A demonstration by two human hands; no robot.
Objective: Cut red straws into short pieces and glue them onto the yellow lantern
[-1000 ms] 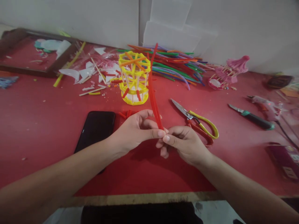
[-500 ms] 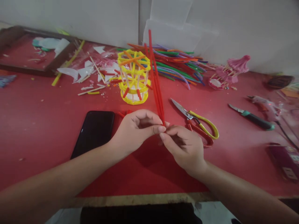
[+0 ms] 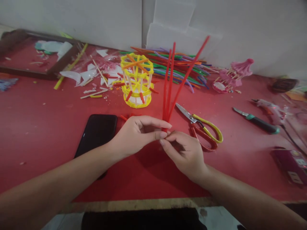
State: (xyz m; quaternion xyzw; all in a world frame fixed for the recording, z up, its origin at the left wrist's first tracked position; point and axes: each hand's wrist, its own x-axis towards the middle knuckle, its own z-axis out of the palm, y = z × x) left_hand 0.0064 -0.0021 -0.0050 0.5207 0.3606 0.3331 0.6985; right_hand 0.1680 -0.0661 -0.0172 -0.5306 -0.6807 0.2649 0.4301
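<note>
Single view, from your head: looks forward and down, near the table (image 3: 48, 134); wall (image 3: 96, 19) across the frame top.

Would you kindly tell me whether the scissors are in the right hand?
No, the scissors lie on the red table, beyond the right hand.

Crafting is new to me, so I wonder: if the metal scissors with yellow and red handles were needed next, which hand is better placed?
Probably the right hand: the scissors lie close beside it. The left hand is farther away, pinching the thin red fuzzy sticks.
</note>
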